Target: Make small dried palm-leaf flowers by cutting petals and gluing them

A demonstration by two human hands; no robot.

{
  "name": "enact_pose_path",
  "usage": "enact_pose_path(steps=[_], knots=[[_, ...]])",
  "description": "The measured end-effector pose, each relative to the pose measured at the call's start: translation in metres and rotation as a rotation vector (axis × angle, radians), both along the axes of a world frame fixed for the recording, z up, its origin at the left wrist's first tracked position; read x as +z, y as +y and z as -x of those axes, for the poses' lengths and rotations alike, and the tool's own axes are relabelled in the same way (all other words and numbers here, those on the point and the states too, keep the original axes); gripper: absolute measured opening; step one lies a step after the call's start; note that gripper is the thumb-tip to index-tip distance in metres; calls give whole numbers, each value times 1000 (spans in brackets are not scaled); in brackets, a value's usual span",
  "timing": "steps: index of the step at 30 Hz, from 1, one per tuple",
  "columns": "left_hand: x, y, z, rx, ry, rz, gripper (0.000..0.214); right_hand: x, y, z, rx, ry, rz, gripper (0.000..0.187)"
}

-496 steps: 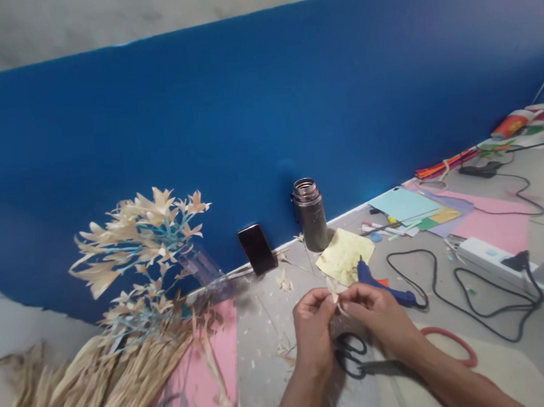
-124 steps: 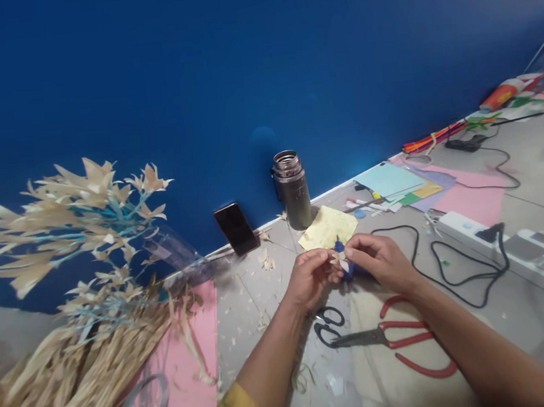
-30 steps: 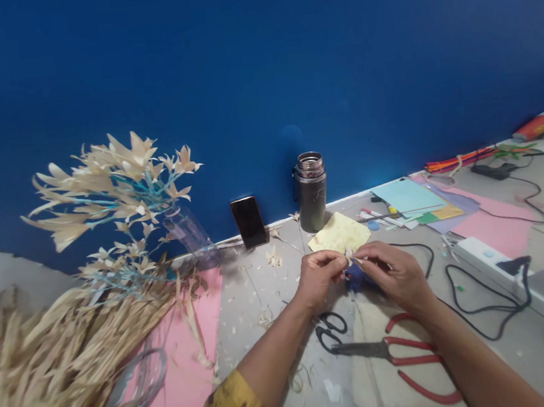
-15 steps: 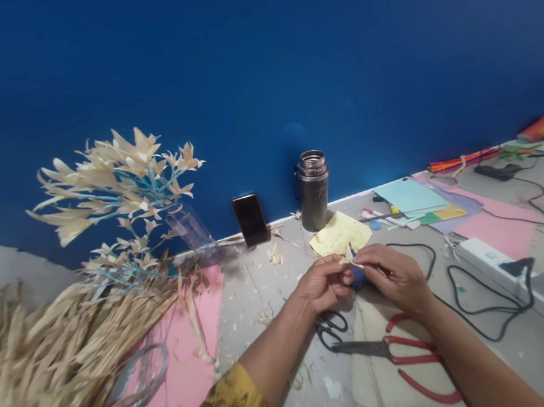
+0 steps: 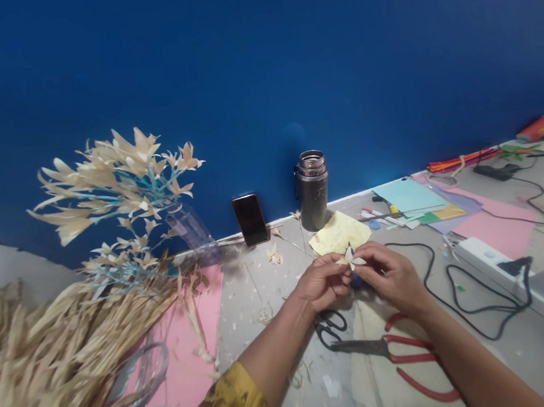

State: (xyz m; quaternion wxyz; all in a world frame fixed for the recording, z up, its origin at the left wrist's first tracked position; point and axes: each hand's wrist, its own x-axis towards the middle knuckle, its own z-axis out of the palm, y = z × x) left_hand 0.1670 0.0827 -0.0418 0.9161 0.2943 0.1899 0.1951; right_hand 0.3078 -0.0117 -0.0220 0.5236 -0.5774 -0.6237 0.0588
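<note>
A small cream flower with pointed petals, like dried husk, is pinched between my two hands. My left hand closes thumb and fingers on its left side. On the other side, my right hand grips it with fingertips curled in. Something dark blue, partly hidden by my fingers, lies just below and behind the flower. A yellow crumpled sheet lies right beyond my hands. Under my wrists rest red-handled scissors, and their blades reach toward the black-handled scissors.
An open flask and a phone stand against the blue wall. Husk flowers in a clear bottle lean at left above dried husks. Coloured papers, a cable and a power strip lie right.
The flower has turned so its petals now spread open toward me. My right fingers have shifted their grip slightly, while my left hand stays nearly in place.
</note>
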Motion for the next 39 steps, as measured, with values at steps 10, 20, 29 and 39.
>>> enact_pose_path(steps=[10, 20, 29, 39], knots=[[-11, 9, 4, -113, -1, -54, 29, 5, 0, 3, 93, -112, -158, 13], [-9, 16, 8, -208, 13, -93, 22, 7, 0, 7, 99, -175, -189, 15], [-7, 18, 11, -255, 34, -99, 27, 4, -1, 6, 102, -77, -76, 11], [0, 17, 10, -248, 33, -102, 29, -1, 3, 5, 68, -62, -95, 12]])
